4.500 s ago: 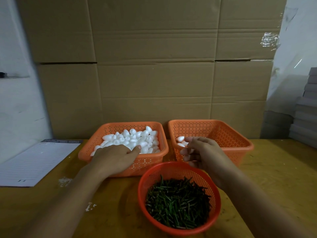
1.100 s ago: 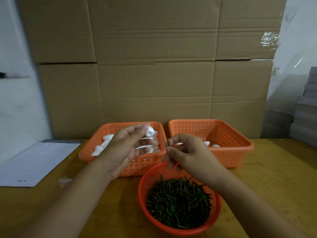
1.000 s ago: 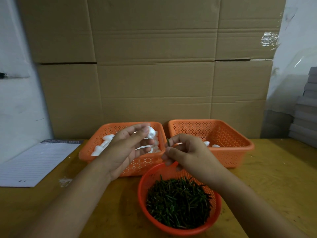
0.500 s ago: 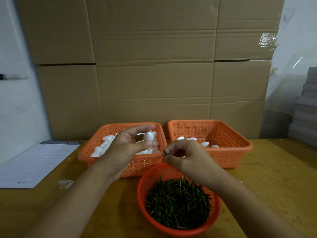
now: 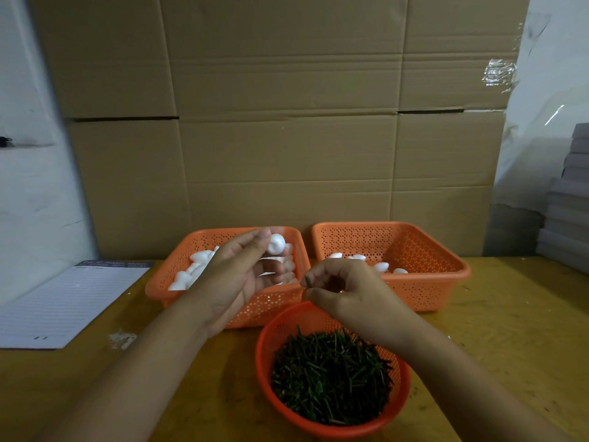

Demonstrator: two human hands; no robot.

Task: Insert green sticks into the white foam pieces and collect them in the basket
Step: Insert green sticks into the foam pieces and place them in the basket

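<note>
My left hand holds a white foam piece at its fingertips, raised over the left orange basket, which is full of loose foam pieces. A short way to the right, my right hand pinches a green stick between thumb and fingers; stick and foam piece are apart. Below the right hand sits a round orange basket heaped with green sticks. The right orange basket holds several foam pieces.
A lined paper pad lies on the wooden table at the left, with white crumbs beside it. Cardboard boxes form a wall behind the baskets. Grey stacked items stand at the far right.
My left hand left the foam basket and lifted one foam piece. My right hand came away from the right basket and now pinches a green stick, which it has turned toward the foam piece.
</note>
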